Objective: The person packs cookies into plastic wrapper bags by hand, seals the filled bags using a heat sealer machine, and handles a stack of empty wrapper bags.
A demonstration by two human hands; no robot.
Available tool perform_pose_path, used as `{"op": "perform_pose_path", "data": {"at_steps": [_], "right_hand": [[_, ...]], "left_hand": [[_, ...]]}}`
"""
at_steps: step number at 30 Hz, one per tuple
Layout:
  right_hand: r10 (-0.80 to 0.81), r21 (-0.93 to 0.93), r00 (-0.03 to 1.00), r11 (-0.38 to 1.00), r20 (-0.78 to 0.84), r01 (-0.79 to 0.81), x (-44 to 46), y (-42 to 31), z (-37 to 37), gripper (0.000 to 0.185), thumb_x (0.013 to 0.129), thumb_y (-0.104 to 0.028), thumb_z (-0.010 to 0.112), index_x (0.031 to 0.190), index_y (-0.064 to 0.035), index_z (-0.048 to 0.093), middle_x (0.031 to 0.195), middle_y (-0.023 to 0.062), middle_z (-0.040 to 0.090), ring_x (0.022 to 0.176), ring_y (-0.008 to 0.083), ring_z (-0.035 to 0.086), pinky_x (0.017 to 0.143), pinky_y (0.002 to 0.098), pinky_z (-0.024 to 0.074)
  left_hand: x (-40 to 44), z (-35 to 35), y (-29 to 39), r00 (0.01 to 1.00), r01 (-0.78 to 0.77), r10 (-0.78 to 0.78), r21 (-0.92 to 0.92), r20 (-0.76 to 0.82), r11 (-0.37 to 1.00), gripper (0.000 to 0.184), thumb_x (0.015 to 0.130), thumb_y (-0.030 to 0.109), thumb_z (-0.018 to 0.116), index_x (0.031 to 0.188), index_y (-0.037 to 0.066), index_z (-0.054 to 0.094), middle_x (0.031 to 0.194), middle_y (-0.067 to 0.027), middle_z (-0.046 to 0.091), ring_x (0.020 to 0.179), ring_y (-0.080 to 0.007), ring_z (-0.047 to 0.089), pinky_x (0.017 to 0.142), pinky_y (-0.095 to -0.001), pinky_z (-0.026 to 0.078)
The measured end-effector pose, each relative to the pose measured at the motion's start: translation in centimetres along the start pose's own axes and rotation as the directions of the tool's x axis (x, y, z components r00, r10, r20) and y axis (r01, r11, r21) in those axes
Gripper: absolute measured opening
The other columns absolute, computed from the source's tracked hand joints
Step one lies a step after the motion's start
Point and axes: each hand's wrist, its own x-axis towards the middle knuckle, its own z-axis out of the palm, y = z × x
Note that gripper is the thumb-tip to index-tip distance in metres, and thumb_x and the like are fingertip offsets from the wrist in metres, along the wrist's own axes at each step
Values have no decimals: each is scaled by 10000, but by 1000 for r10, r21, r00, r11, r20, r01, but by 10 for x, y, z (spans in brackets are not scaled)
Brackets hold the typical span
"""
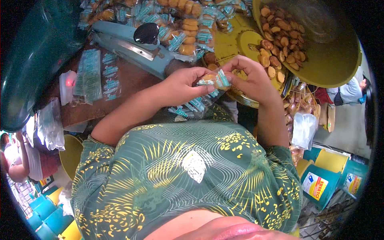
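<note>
Between my two hands, in front of my chest, is a small clear packet of biscuits (214,80) with turquoise print. My left hand (186,85) pinches its left end between thumb and fingers. With fingertips closed on the film at the other end is my right hand (253,80). More turquoise-printed bags (196,105) lie just below the packet, close to my shirt. A blue hand-press bag sealer (132,48) with a black knob stands beyond my left forearm. Loose golden-brown biscuits (282,38) fill part of a tipped yellow tub (336,60) beyond my right hand.
Filled biscuit packets (192,28) are heaped at the far side of the brown table (76,112). Flat printed bags (89,74) lie at the left, beside a large dark green container (36,60). Teal and yellow buckets (320,180) stand lower right. Other people are at both edges.
</note>
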Motion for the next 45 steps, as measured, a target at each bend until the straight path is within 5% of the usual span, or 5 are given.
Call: {"op": "perform_pose_path", "data": {"at_steps": [18,25,28,40,45], "right_hand": [[-145,-287,941,956,-305,54,-13,5,10,234,867,-214,699,1009,-36,643,958,144,648,938,313,621,838,379,493],[641,-467,713,557,-283,-687,-74,15,-44,317,832,-184,722,1077,0,640,1056,169,649,890,297,637,830,354,499],[397,-604,844,590,-361,-536,-100,60,-24,325,790,-163,758,1055,-19,634,986,164,646,862,275,641,800,358,504],[43,-32,875,997,-482,-66,-32,37,-12,225,877,-195,708,1016,-34,632,890,66,668,885,173,637,808,334,508],[96,288,994,955,-60,-75,-9,8,-4,185,869,-158,705,966,-26,618,896,48,640,866,158,610,808,305,497]], "left_hand": [[3,2,4,988,114,-95,-162,125,980,541,813,240,784,1258,73,525,1061,6,619,951,-113,581,869,-289,475],[5,1,-3,999,42,-32,-367,33,929,529,850,192,739,1292,25,501,1108,-45,628,919,-119,596,859,-292,482],[7,-2,-7,999,10,1,-309,33,951,526,853,141,726,1303,20,483,1126,-51,633,918,-117,597,863,-293,485],[0,3,-12,986,16,17,-197,167,980,598,860,103,720,1372,41,418,1188,-51,641,1060,-133,595,919,-292,474],[-4,4,0,988,98,-67,-229,140,968,552,878,97,698,1347,5,422,1140,-63,647,934,-120,607,844,-285,498]]}}
